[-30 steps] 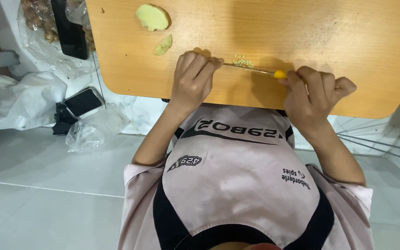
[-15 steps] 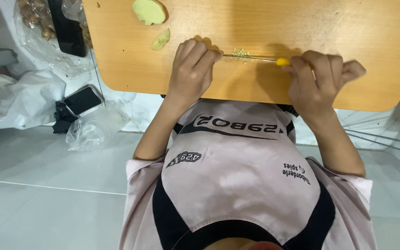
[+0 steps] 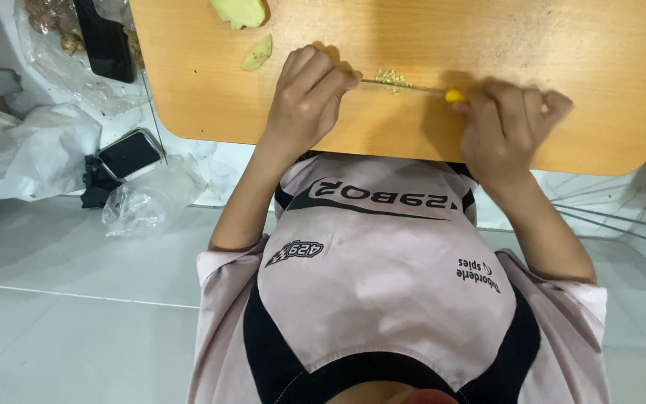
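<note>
While right hand point(image 3: 506, 123) grips yellow-handled knife point(image 3: 420, 88), left hand point(image 3: 308, 97) fingertips press blade tip, steadying it over minced ginger point(image 3: 390, 77) on table point(image 3: 600, 90).

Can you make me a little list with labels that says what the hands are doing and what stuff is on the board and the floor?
surface: wooden board
left hand: fingers pressed flat on the tip of the knife blade
right hand: closed around the yellow knife handle
under the blade: small pile of finely chopped pale bits
also on the board: two pale peeled pieces, large piece and small slice
on the floor: phone, clear plastic bags
</note>
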